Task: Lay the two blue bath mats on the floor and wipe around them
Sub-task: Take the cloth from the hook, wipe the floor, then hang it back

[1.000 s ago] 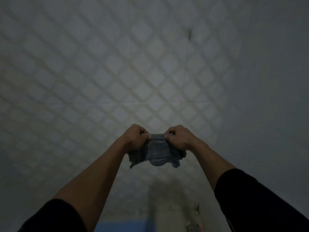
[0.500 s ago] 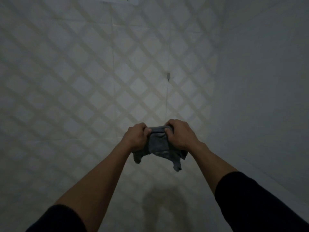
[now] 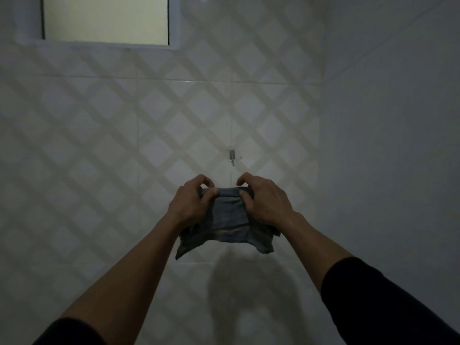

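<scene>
A small grey-blue cloth (image 3: 230, 219) hangs between both hands in front of the tiled wall. My left hand (image 3: 190, 204) pinches its upper left edge and my right hand (image 3: 265, 201) pinches its upper right edge, thumbs on the near side. The cloth's lower corners dangle free. A small metal wall hook (image 3: 232, 156) sits just above the hands, a little apart from the cloth's top edge. No blue bath mat is in view.
A diamond-patterned tiled wall (image 3: 112, 135) fills the view ahead. A plain white wall (image 3: 388, 145) meets it at a corner on the right. A framed window (image 3: 105, 19) is at the upper left. The room is dim.
The view has tilted upward: the window has come into sight and a blue patch at the bottom edge has dropped out. Both hands have risen with the cloth toward the wall hook.
</scene>
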Demonstrator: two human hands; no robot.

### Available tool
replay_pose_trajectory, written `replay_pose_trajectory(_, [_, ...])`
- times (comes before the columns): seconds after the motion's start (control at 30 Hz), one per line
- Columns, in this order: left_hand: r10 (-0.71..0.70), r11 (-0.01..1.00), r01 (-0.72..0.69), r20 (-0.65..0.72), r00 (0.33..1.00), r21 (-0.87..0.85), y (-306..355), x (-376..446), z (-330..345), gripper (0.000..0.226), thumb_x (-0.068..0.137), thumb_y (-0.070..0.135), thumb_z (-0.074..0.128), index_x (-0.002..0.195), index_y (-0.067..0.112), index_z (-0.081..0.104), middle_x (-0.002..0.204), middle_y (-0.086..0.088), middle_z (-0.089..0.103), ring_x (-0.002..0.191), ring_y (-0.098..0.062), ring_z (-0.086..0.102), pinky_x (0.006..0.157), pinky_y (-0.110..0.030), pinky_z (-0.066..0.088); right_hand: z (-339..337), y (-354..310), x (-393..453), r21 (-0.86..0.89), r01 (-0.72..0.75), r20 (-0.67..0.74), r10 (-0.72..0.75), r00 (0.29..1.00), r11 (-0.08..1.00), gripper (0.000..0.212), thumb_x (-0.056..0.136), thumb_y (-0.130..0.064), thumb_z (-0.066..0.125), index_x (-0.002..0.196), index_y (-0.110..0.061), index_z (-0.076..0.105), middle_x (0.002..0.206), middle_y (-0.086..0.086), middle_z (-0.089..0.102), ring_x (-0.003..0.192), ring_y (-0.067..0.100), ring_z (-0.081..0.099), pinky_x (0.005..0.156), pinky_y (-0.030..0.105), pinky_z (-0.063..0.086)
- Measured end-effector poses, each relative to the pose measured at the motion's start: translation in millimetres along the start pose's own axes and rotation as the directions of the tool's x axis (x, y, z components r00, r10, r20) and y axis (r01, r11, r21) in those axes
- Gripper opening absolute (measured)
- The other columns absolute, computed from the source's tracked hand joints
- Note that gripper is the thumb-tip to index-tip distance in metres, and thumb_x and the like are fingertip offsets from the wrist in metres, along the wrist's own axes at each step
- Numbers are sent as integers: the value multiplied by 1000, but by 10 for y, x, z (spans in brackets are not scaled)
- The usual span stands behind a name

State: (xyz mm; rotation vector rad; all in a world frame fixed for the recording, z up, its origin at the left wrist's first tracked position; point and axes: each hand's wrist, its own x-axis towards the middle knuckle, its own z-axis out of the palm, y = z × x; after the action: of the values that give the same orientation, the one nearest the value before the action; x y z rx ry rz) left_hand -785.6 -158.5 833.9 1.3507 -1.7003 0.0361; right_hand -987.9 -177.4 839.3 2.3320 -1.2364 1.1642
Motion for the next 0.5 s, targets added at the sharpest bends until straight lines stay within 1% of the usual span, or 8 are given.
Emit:
replay_pose_trajectory(0.1, [23,999,-21,-38,999,40,-31,223,142,14,95,45,57,100,32,58,95,2,68,85,-17,65,76,-46,60,109,228,197,-4,27,3,-27,1000,1000,12,97,-34,46,108,-33,50,102,-1,61,86,21,57,69,33,45])
replay_pose_trajectory(0.27, [26,994,-11,-139,990,107,-92,569,316,15,91,51,59,99,39,61,102,3,70,90,-18,65,78,-46,59,303,466,478,-19,40,-63,-42,997,999,13,97,-34,46,109,-34,52,101,-2,59,84,21,57,67,32,44])
replay_pose_trajectory(0.37, [68,989,-39,-200,977,144,-116,769,367,19,91,52,60,103,39,64,105,4,70,94,-19,64,80,-45,58,341,540,651,-43,30,-109,-34,993,999,16,99,-33,45,112,-33,54,101,-2,59,82,21,57,64,30,40])
replay_pose_trajectory(0.5, [102,980,-50,-276,956,190,-103,1077,387,24,92,49,61,109,33,68,112,2,70,101,-22,63,82,-44,56,331,632,938,-90,44,-144,-56,988,995,18,99,-34,44,114,-33,54,103,-1,59,84,24,60,64,31,43])
